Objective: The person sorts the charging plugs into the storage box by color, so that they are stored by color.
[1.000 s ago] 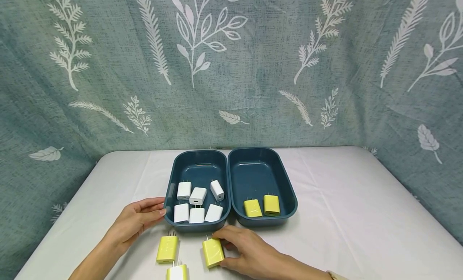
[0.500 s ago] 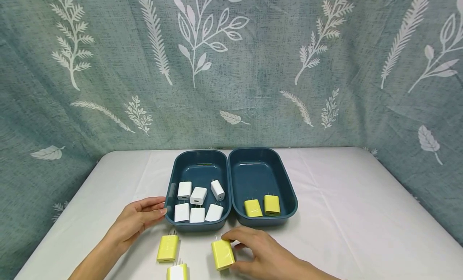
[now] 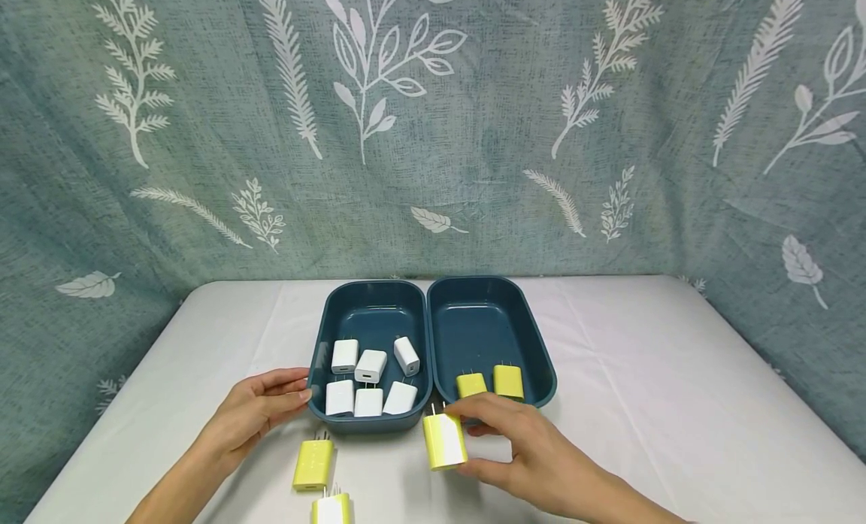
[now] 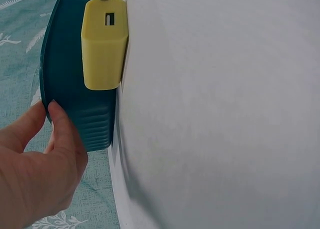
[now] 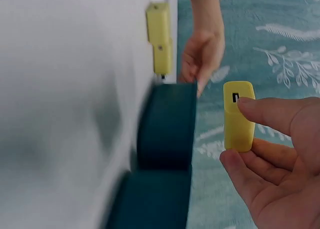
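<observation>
My right hand (image 3: 534,449) pinches a yellow USB wall charger (image 3: 444,440) between thumb and fingertips, its metal prongs pointing away. It is raised in front of the right-hand blue tray (image 3: 476,321), where two more yellow chargers (image 3: 508,382) lie at the near end. In the right wrist view the held charger (image 5: 239,116) shows its USB port. Thumb and fingers of my left hand (image 3: 253,411) grip the left rim of the left-hand blue tray (image 3: 379,317); the left wrist view shows this pinch on the tray wall (image 4: 75,96). Several white chargers (image 3: 370,367) lie inside that tray.
Two yellow chargers lie on the white tablecloth (image 3: 609,404) before the left-hand tray: one (image 3: 313,465) just below it, another (image 3: 331,509) cut by the bottom edge of the head view. The trays stand side by side. A leaf-patterned green curtain (image 3: 433,133) hangs behind the table.
My right hand has carried the yellow charger rightward and then up off the table toward the right-hand tray. The left hand has kept its place on the tray rim.
</observation>
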A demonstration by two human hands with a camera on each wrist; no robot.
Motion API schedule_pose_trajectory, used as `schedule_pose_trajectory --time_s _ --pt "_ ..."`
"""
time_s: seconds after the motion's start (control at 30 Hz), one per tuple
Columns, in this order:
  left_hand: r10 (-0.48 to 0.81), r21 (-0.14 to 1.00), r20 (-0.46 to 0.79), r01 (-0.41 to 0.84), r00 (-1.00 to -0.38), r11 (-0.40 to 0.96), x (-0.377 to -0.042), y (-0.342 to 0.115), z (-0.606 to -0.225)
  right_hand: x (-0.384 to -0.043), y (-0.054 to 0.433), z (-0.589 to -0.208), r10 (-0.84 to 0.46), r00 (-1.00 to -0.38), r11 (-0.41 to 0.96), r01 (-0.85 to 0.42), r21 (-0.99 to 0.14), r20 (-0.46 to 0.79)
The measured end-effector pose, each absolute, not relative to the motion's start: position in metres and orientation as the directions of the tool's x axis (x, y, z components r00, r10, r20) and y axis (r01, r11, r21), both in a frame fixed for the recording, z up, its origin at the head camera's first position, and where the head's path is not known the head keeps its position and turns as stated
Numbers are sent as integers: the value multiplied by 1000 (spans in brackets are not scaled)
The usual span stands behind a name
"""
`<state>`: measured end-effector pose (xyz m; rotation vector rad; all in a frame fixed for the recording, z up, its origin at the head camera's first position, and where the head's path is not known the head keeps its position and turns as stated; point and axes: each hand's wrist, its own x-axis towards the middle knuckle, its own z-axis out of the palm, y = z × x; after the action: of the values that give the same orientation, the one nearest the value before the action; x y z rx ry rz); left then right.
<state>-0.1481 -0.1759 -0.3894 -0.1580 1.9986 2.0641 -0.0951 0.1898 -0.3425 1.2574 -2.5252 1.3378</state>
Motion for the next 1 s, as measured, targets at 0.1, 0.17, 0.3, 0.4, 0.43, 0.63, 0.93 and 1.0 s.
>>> schedule_pose_trajectory --time_s 0.1,0.17,0.3,0.4,0.43,0.63,0.93,1.0 --pt "117 965 -257 -261 -959 -17 -148 -176 -389 -101 196 -336 -603 -723 353 -621 -700 337" --pt "121 966 -255 -259 -959 -16 -148 -177 -389 -107 200 -334 -586 -740 367 -606 -705 330" --pt "126 966 -252 -257 -959 -22 -148 -177 -389 -123 207 -332 -555 -778 391 -555 -734 293" --pt "124 966 -252 -257 -960 -26 -149 -177 -389 -137 211 -333 -516 -819 411 -493 -767 251" --pt "124 966 -253 -258 -959 -25 -149 -176 -389 -141 212 -334 -503 -829 417 -479 -772 243" --pt "115 965 -257 -261 -960 -21 -148 -176 -389 -167 217 -343 -441 -868 482 -445 -755 229" --pt "121 965 -258 -262 -958 -22 -148 -176 -390 -195 209 -350 -430 -890 576 -399 -713 150" --pt "115 964 -262 -266 -958 -19 -149 -175 -390 -200 206 -351 -428 -894 596 -391 -701 135"
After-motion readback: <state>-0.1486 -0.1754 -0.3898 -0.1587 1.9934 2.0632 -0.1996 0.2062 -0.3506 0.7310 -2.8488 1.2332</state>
